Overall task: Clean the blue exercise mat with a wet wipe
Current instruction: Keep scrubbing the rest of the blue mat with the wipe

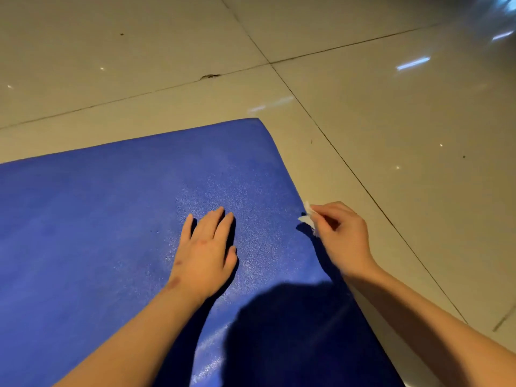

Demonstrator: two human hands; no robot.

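The left hand (208, 248) is laid flat on the blue mat (97, 219), palm down, with the fingers straight and close together and the thumb tucked alongside. The right hand (339, 237) is held at the mat's right edge, its fingers curled, and a small crumpled white wipe (307, 216) is pinched between thumb and fingertips. The wipe is seen just at that edge, where the mat meets the floor; whether it touches the mat cannot be told. Both bare forearms are seen reaching in from the bottom of the view, the left one over the mat, the right one partly over its edge. A patch of the mat around and beyond the left hand is marked by a paler, speckled sheen. A dark shadow is cast on the mat nearer the viewer, between the two arms. The mat is spread on a glossy beige tile floor (391, 121), with its far right corner visible beyond the hands. Dark grout lines and small light reflections are seen on the tiles past the mat.
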